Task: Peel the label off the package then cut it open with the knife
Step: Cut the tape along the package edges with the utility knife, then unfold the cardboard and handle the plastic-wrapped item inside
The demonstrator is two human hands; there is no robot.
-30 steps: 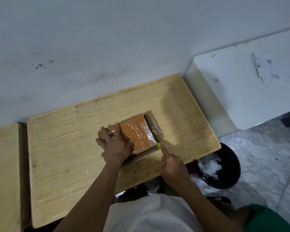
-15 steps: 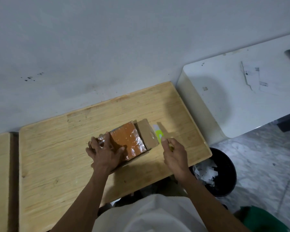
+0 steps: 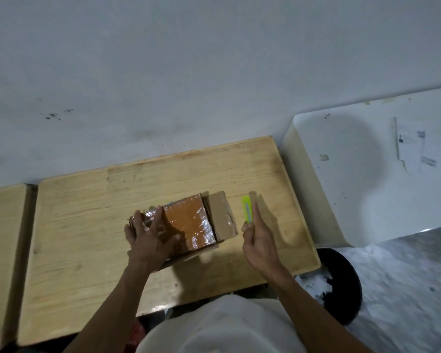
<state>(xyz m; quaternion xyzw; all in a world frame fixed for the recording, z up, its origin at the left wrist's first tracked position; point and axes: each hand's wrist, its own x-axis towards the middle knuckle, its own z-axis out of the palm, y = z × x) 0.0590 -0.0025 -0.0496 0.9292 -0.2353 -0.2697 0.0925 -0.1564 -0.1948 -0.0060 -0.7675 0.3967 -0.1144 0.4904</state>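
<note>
The right hand (image 3: 259,240) is closed around the lower end of the knife (image 3: 247,208), a yellow-green utility cutter with its tip pointing toward the far edge of the table (image 3: 87,250); the cutter is held just to the right of the package (image 3: 189,222) and is not in contact with it. The left hand (image 3: 150,238) lies flat and spread on the left part of the package top, fingers extended, pressing down rather than gripping. The package is a cardboard box wrapped in clear tape, positioned near the middle of the table, slightly toward the right edge. Its right-end flap (image 3: 220,215) stands folded outward, and an orange item (image 3: 186,220) under glossy film is exposed through the opening, so the cut appears largely complete. No label is visible on the exposed faces, which suggests the peeling step is finished, although the faces under the left hand and against the table cannot be checked. Remaining work, as judged from this view, is limited to freeing any tape at the left end and setting the knife down. A black bin (image 3: 341,289) containing paper scraps stands on the floor past the near right corner of the table.
</note>
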